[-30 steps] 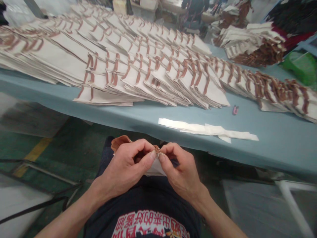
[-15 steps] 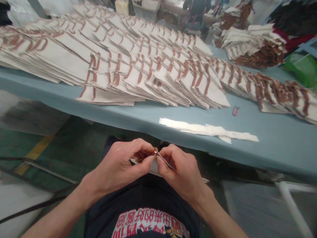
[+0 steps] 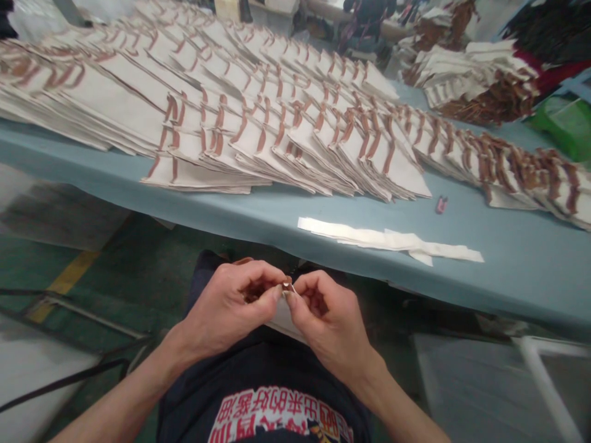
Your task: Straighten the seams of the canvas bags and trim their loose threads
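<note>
Close to my body, below the table edge, my left hand [image 3: 242,298] and my right hand [image 3: 325,314] meet fingertip to fingertip. Both pinch the edge of a white cloth piece with brown trim [image 3: 285,319], whose pale panel hangs beneath the fingers. A small brown fold shows between the two pinches; most of the piece is hidden by my hands and cannot be made out. On the table just beyond lie white fabric strips [image 3: 388,240], overlapping in a loose row. Past them is a small pink object [image 3: 442,205], too small to name.
Rows of overlapping white cloth pieces with brown bands [image 3: 286,135] cover much of the blue-green table [image 3: 221,212]. At the back right stand a heap of white and brown cloth [image 3: 475,80] and a green bag [image 3: 563,126]. A person [image 3: 367,21] sits far back.
My fingertips have shifted slightly left along the cloth edge, and the brown fold between them shows a little more. Things on the table stay as they were.
</note>
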A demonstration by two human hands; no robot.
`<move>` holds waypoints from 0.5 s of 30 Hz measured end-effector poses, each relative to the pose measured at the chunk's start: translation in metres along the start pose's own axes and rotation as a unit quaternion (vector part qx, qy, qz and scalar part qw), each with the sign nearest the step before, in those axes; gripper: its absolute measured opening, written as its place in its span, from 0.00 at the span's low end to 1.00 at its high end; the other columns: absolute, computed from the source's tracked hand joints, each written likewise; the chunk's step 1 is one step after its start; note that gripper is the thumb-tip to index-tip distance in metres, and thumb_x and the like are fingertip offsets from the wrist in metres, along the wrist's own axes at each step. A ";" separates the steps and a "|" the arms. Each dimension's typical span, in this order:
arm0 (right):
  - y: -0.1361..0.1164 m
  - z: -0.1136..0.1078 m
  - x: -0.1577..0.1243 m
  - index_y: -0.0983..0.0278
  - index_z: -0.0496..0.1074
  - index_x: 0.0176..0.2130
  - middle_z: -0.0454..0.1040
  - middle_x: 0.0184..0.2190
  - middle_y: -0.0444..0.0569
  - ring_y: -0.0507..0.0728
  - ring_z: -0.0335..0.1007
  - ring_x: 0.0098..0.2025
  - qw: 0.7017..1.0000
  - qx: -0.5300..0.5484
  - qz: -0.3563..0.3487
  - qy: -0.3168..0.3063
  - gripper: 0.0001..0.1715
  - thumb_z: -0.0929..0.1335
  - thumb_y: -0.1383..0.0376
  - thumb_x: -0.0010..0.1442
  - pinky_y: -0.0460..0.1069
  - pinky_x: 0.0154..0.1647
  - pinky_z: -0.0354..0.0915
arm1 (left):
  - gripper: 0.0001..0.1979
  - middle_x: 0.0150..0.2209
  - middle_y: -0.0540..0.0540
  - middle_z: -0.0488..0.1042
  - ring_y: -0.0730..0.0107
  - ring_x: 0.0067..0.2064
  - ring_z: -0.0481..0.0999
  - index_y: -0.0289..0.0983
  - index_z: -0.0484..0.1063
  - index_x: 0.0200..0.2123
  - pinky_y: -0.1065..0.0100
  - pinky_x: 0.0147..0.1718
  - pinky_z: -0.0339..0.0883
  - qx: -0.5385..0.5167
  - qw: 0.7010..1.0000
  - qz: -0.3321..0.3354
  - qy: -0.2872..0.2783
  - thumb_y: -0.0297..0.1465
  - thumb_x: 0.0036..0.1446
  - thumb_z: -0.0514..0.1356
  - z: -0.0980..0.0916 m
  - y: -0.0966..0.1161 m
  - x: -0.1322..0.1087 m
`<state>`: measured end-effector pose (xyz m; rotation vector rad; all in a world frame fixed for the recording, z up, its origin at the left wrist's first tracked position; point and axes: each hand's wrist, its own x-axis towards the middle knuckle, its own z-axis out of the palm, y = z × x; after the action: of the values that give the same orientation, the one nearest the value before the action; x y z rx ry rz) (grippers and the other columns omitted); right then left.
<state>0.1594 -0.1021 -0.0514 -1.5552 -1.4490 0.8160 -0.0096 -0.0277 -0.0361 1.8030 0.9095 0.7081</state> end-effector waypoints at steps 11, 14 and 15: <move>-0.001 -0.011 0.010 0.62 0.70 0.34 0.72 0.26 0.42 0.51 0.65 0.25 0.998 0.064 0.015 -0.017 0.05 0.70 0.63 0.61 0.45 0.25 0.63 | 0.09 0.37 0.44 0.84 0.69 0.36 0.81 0.35 0.85 0.37 0.74 0.34 0.72 -0.140 0.988 -0.038 -0.047 0.28 0.62 0.63 -0.003 -0.006 0.000; -0.002 -0.018 0.014 0.61 0.72 0.45 0.78 0.41 0.48 0.52 0.71 0.32 0.997 0.037 -0.071 -0.019 0.12 0.69 0.69 0.59 0.47 0.31 0.68 | 0.08 0.38 0.45 0.84 0.68 0.38 0.81 0.36 0.84 0.41 0.73 0.36 0.73 -0.129 0.989 -0.028 -0.059 0.28 0.63 0.63 -0.004 -0.004 0.001; -0.003 -0.019 0.015 0.61 0.71 0.49 0.79 0.44 0.49 0.52 0.72 0.33 0.994 0.035 -0.094 -0.036 0.18 0.69 0.70 0.58 0.47 0.32 0.69 | 0.07 0.37 0.45 0.83 0.68 0.37 0.80 0.36 0.83 0.41 0.73 0.36 0.73 -0.130 0.989 -0.032 -0.056 0.29 0.63 0.63 -0.004 -0.004 0.002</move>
<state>0.1770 -0.0897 -0.0386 -1.3256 -1.5753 0.8076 -0.0128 -0.0231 -0.0377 1.5603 0.7588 0.6460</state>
